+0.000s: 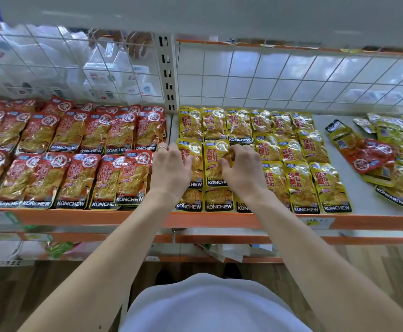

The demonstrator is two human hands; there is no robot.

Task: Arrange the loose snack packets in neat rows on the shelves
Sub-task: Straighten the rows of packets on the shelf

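Yellow snack packets (301,149) lie in rows on the right half of the shelf (363,164). Red packets (71,159) fill the left half in rows. My left hand (171,168) rests with curled fingers on the leftmost yellow packet (192,149) of the middle row. My right hand (242,166) pinches the neighbouring yellow packet (216,161) with curled fingers. A loose heap of yellow packets (392,144) with one red packet (368,156) on it lies at the right end of the shelf.
An orange shelf edge (124,216) runs along the front. A white wire grid (267,77) backs the shelf, with a slotted upright post (168,75) in the middle. Bare shelf surface shows between the yellow rows and the heap. Lower shelves hold other goods.
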